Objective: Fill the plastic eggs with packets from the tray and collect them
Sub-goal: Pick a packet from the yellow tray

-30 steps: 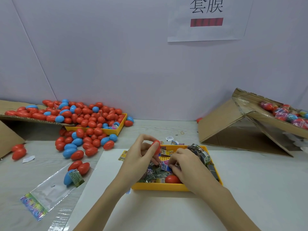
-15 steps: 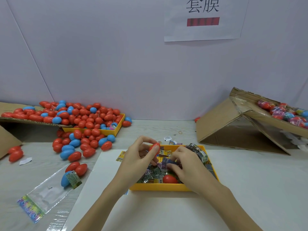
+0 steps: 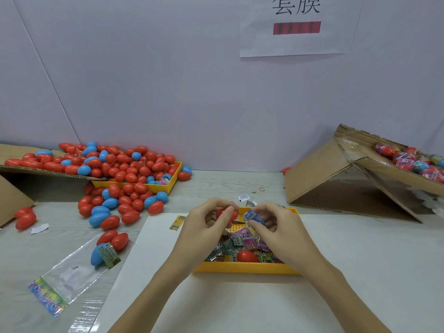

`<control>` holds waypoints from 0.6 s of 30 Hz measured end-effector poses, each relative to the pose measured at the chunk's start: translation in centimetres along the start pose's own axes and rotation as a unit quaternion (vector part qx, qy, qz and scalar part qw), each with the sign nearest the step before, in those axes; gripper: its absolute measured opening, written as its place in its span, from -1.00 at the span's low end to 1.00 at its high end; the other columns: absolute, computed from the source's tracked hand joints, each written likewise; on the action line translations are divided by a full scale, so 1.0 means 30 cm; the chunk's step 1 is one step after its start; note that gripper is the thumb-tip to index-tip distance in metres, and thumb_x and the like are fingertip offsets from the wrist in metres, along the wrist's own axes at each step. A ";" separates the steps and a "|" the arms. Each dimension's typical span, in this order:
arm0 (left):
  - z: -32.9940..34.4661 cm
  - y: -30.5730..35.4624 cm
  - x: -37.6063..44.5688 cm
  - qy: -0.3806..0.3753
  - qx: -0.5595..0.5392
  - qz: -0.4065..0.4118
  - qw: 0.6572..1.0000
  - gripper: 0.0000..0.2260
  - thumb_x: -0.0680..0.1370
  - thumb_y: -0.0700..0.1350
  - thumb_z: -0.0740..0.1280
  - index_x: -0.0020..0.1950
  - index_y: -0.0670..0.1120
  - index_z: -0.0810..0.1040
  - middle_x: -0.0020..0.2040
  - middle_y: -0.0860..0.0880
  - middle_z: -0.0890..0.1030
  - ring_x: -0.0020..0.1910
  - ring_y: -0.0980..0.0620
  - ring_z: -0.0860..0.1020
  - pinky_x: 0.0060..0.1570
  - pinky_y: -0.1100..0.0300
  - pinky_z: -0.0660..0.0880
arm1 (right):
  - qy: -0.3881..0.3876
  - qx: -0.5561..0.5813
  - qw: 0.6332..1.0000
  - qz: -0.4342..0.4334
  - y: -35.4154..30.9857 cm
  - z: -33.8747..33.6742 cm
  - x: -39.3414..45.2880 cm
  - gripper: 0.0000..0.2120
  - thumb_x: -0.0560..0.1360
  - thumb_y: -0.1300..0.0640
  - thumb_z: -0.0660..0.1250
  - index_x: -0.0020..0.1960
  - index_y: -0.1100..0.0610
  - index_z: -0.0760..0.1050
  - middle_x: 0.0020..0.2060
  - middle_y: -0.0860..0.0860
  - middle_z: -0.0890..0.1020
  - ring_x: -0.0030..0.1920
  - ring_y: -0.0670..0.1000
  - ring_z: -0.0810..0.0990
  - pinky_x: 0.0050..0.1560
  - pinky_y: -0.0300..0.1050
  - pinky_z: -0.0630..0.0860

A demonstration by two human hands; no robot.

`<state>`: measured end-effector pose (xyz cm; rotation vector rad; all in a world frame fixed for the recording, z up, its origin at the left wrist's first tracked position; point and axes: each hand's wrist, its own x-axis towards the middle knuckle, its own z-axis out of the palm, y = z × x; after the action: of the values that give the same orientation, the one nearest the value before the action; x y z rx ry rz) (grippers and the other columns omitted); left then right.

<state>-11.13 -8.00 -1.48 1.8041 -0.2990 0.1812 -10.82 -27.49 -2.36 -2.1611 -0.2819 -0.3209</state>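
Above a yellow tray [image 3: 245,267] of packets, a red egg [image 3: 227,214] is gripped by the left hand [image 3: 204,227] and a blue packet [image 3: 255,217] pinched by the right hand [image 3: 280,230]. Loose eggs [image 3: 125,179] are heaped far left; "套膜" is printed on a wall sign [image 3: 298,30].

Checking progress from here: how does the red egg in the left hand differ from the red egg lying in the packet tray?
The red egg in the left hand is held up over the tray's far end, pinched by the left hand; the red egg in the tray lies loose among packets near the front wall of the yellow tray, untouched. Both are red plastic.
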 end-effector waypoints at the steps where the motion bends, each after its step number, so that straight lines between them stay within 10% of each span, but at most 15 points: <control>1: 0.000 -0.001 -0.001 0.003 0.005 -0.002 1.000 -0.93 0.59 -0.02 0.44 0.06 0.09 0.68 -0.09 0.11 0.69 -0.13 0.12 0.66 -0.13 0.23 0.63 | 0.000 0.005 1.000 0.001 -0.001 -0.001 -0.002 -0.89 0.54 0.14 0.48 0.03 0.00 0.61 -0.22 -0.08 0.61 -0.18 -0.15 0.54 -0.19 -0.35 0.46; 11: 0.013 -0.011 -0.017 -0.016 0.122 0.051 0.991 -0.93 0.52 0.02 0.52 -0.04 0.12 0.68 -0.12 0.19 0.64 -0.24 0.19 0.55 -0.26 0.39 0.44 | -0.073 0.013 0.996 -0.044 -0.037 -0.041 -0.015 -0.96 0.54 0.09 0.48 -0.03 -0.03 0.66 -0.26 -0.13 0.63 -0.28 -0.09 0.52 -0.24 -0.25 0.48; 18: 0.023 0.012 -0.019 0.017 -0.018 -0.014 1.000 -0.95 0.52 -0.04 0.52 -0.12 0.09 0.71 -0.22 0.04 0.67 -0.25 0.08 0.60 -0.23 0.25 0.57 | -0.045 0.204 0.972 0.107 -0.052 -0.030 -0.013 -0.80 0.48 0.03 0.53 0.05 0.09 0.70 -0.15 0.02 0.74 -0.09 0.01 0.70 -0.11 -0.19 0.59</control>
<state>-11.80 -8.69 -1.47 1.7675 -0.2519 0.1856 -11.81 -27.38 -0.80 -1.7793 -0.1461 -0.0356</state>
